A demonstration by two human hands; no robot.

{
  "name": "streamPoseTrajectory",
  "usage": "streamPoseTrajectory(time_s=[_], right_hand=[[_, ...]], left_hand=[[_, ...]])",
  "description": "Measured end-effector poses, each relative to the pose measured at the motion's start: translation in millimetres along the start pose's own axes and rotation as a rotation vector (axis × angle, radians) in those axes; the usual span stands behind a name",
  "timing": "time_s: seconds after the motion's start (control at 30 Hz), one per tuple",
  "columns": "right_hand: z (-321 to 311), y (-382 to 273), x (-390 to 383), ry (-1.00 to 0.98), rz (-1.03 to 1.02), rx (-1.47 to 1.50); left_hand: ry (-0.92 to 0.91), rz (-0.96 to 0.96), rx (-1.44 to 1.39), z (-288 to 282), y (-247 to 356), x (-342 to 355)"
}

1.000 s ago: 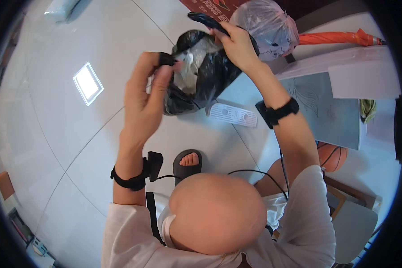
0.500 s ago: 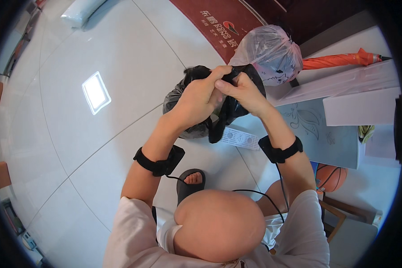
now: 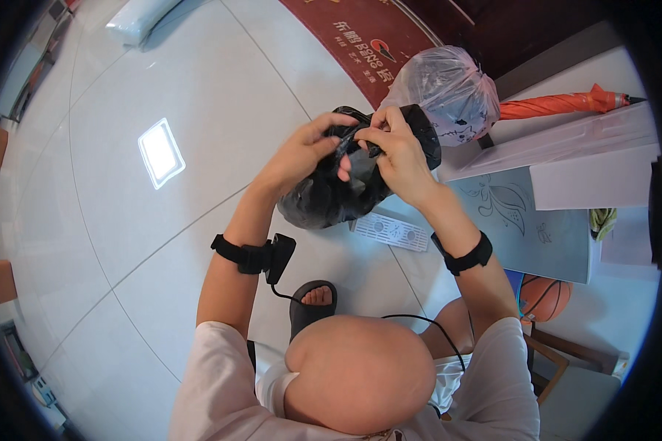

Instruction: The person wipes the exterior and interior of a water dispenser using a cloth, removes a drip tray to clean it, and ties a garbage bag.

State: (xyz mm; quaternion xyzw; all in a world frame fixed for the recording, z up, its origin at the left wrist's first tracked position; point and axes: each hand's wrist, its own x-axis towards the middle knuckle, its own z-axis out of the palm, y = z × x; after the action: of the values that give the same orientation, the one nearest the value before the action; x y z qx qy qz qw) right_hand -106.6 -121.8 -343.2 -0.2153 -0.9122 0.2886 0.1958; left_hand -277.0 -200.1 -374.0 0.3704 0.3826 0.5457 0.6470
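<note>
A full black plastic bag (image 3: 318,197) hangs in front of me over the tiled floor, its top gathered and twisted between my hands. My left hand (image 3: 305,152) is closed on the bag's plastic at the left of the opening, with some fingers passing behind or through a loop of it. At the right, my right hand (image 3: 402,159) pinches a strip of the same bag between thumb and forefinger. Black folds partly cover the fingertips of both hands. Dark straps with small boxes circle both forearms.
A translucent tied bag (image 3: 449,88) stands beyond my right hand, next to an orange folded umbrella (image 3: 555,102). Below the black bag is a white slotted panel (image 3: 393,234). A basketball (image 3: 546,297) lies at right, and a red mat (image 3: 346,44) at the far side.
My hands have moved apart from their close grip, the left shifting left and the right lower. The bag's top has spread into a loop between them.
</note>
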Motion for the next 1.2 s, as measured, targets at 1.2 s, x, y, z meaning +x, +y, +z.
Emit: streamPoseTrajectory(time_s=[1.2], right_hand=[[-68.4,112.5,-11.8,0.777,0.589,0.456]], left_hand=[[0.661,0.477,1.289,-26.5,52.2,115.1]])
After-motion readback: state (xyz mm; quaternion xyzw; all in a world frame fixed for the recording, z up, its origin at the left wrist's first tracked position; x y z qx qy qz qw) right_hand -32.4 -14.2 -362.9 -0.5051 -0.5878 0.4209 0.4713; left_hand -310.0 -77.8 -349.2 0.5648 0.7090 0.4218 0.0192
